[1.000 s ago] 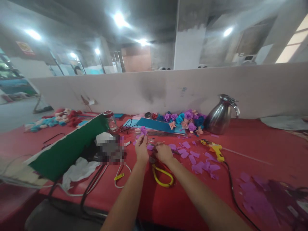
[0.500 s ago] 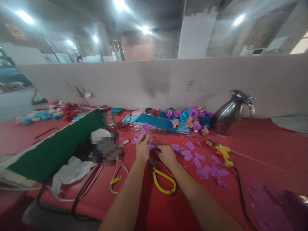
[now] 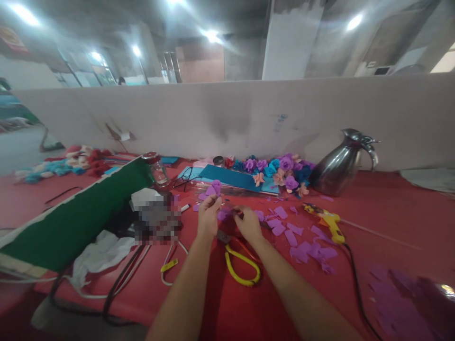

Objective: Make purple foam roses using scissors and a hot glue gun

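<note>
Between the closed fingers of my left hand [image 3: 209, 215] is a small purple paper flower [image 3: 215, 186], held upright over the red table [image 3: 277, 308]. My right hand [image 3: 247, 221] is just to the right, its fingers pinched together near a thin dark stem; what they grip is too small to make out. Beneath my hands lie pliers or cutters with yellow handles [image 3: 241, 270], their dark head pointing toward my left hand. Cut purple paper petals [image 3: 279, 227] are scattered right of my right hand.
A yellow glue gun [image 3: 334, 227] with a dark cord lies at the right, before a metal jug [image 3: 336, 166]. Finished paper flowers [image 3: 286, 163] and blue sheets [image 3: 231, 177] lie behind. A green board [image 3: 81, 213] and a glass jar [image 3: 158, 170] stand left.
The view has shifted slightly. My right hand has moved a little away from my left hand, its fingers slightly raised. The flower remains in my left hand.
</note>
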The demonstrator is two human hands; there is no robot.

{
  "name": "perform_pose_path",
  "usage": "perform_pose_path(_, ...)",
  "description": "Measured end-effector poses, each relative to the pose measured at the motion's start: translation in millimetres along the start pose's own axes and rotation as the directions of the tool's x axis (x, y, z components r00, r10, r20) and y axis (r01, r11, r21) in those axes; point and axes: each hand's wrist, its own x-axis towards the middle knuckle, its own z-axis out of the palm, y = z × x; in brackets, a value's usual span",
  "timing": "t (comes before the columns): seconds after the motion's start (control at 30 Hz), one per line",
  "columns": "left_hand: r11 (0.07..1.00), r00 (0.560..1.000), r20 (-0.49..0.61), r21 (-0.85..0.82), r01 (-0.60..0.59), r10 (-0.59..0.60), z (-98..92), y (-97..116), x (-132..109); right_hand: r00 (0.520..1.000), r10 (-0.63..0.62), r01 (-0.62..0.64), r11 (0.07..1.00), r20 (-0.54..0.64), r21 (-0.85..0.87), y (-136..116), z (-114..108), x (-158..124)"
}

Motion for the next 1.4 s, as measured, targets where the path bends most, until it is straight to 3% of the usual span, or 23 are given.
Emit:
perform_pose_path(0.17,0.996,0.999,0.033,0.092,0.008,-0.011,2.4,-6,-4,0.995,0.034,-0.013,0.975,-0.094,0.22,-3,-14,2)
perform_pose_path(0.3,0.989,0.987,0.13,0.125,0.078,-0.094,10.6,-11,-14,0.99,0.035,0.007,0.951,-0.133,0.309,-1,-34,4)
perform_pose_path(0.43,0.982,0.968,0.201,0.142,0.124,-0.151,26.7,-12,-26,0.991,0.032,0.01,0.948,-0.128,0.319,2,-54,-5)
perform_pose_path(0.57,0.97,0.964,0.197,0.198,0.14,-0.179,48.9,-7,-34,0.995,0.079,-0.046,0.918,-0.068,0.393,0,-69,-19)
perform_pose_path(0.77,0.958,0.951,0.182,0.192,0.215,-0.25,75.1,-8,-41,0.988,0.126,-0.055,0.83,-0.092,0.554,-1,-80,-23)
perform_pose_path(1.1,0.944,0.95,0.29,0.33,0.011,-0.113,58.8,-30,-40,0.982,0.131,-0.04,0.848,-0.135,0.529,11,-87,-26)
perform_pose_path(1.4,0.938,0.946,0.305,0.347,-0.004,-0.109,54.4,-37,-40,0.982,0.128,-0.05,0.887,-0.141,0.459,13,-86,-27)
